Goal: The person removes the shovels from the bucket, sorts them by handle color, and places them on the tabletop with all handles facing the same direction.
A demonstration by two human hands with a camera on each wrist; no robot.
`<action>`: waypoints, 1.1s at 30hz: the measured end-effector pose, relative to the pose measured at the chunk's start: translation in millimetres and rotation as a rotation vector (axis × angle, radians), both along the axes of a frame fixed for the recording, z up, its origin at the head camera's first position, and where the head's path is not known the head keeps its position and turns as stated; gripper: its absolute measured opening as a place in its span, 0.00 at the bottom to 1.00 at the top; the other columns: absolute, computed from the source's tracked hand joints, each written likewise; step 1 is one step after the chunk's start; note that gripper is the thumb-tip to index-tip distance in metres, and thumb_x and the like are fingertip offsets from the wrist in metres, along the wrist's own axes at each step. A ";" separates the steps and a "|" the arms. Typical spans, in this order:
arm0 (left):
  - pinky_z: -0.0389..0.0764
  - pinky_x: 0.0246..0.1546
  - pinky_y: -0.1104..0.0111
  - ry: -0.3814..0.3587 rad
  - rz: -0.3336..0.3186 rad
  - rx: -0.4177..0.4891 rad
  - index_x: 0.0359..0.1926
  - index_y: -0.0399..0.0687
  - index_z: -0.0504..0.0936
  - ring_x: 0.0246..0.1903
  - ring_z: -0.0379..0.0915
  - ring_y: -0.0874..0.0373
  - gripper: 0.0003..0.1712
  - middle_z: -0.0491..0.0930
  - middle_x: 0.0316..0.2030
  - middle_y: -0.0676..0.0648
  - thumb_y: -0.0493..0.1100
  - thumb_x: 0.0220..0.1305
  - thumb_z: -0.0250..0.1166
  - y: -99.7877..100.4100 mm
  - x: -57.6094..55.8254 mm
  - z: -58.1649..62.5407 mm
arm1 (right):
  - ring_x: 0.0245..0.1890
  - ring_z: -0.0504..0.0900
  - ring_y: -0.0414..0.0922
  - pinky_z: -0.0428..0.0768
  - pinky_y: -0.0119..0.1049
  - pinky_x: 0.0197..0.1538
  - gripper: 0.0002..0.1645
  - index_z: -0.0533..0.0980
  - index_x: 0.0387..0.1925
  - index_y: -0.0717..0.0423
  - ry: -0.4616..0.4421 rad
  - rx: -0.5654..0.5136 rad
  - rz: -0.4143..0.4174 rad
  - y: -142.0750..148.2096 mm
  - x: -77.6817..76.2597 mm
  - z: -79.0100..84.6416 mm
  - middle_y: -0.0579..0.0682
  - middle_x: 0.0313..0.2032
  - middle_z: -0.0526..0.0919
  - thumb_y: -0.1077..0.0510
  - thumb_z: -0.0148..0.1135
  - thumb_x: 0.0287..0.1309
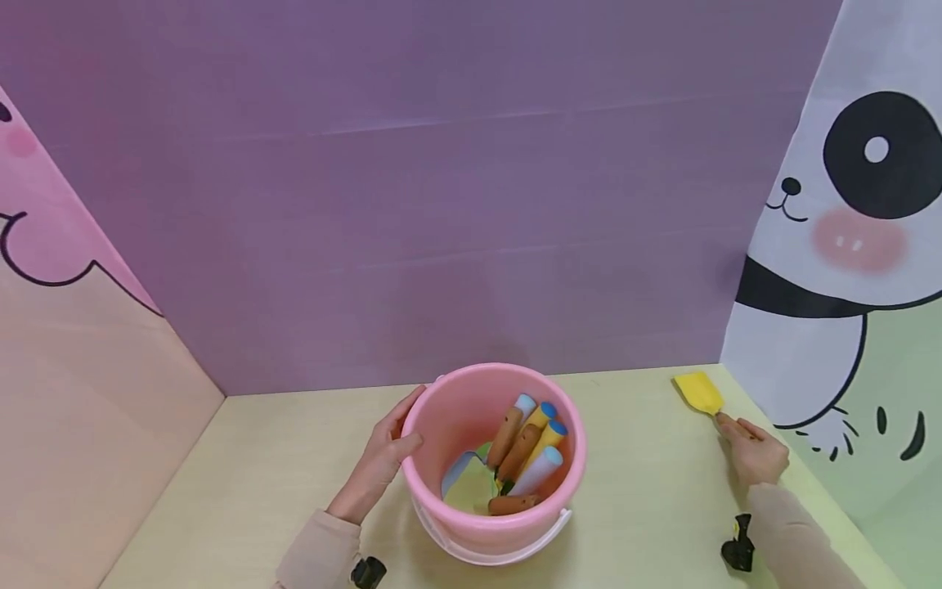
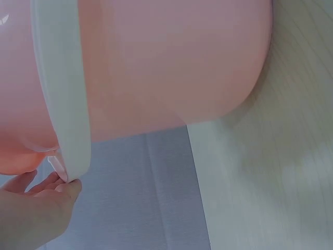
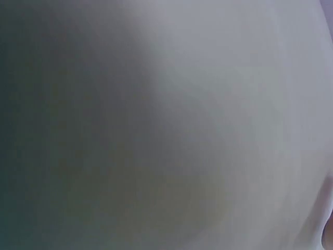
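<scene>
A pink bucket [image 1: 494, 536] with a white handle [image 1: 515, 559] stands tilted toward me on the table. My left hand [image 1: 384, 454] grips its left rim, thumb toward the opening. Up close in the left wrist view, the fingers of my left hand [image 2: 44, 205] are at the handle's joint beside the rim. Inside the bucket lie several toy tools with brown, yellow and white handles [image 1: 531, 446], their heads partly hidden. Far to the right, my right hand [image 1: 758, 451] pinches a small yellow toy shovel [image 1: 699, 393] by its handle, blade pointing away from me.
The pale table [image 1: 633, 474] meets a purple back wall [image 1: 471, 204]. On the right rises a panda-printed wall [image 1: 802, 360], close to my right hand. A peach and pink wall [image 1: 81, 393] bounds the left. The right wrist view is mostly a blurred pale surface.
</scene>
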State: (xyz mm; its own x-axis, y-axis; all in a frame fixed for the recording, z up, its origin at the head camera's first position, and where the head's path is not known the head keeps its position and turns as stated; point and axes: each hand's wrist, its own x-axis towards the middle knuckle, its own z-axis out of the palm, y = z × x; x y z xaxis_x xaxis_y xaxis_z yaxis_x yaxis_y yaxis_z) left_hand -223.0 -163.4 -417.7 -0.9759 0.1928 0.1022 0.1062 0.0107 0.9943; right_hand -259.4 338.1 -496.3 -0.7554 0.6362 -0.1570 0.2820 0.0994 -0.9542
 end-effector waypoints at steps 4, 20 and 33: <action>0.74 0.48 0.74 0.013 -0.002 0.010 0.68 0.46 0.57 0.58 0.62 0.53 0.39 0.58 0.66 0.43 0.32 0.52 0.49 0.8 0.8 1.9 | 0.26 0.68 0.18 0.64 0.32 0.61 0.45 0.64 0.63 0.59 -0.022 -0.077 -0.019 -1.1 -5.5 -0.5 0.17 0.14 0.68 0.42 0.64 0.48; 0.74 0.50 0.69 -0.006 -0.004 -0.021 0.69 0.49 0.57 0.61 0.60 0.48 0.38 0.58 0.67 0.47 0.33 0.53 0.49 -0.8 1.7 0.4 | 0.51 0.68 0.40 0.61 0.38 0.65 0.43 0.66 0.62 0.56 -0.038 -0.067 -0.100 2.1 -19.0 -5.2 0.25 0.25 0.67 0.40 0.63 0.47; 0.73 0.49 0.73 0.017 -0.012 -0.009 0.68 0.47 0.57 0.61 0.59 0.49 0.38 0.57 0.67 0.45 0.33 0.53 0.48 -0.7 0.2 -0.7 | 0.52 0.70 0.39 0.64 0.35 0.62 0.40 0.65 0.63 0.54 -0.047 -0.052 -0.085 2.0 -23.4 -1.1 0.39 0.43 0.75 0.41 0.60 0.52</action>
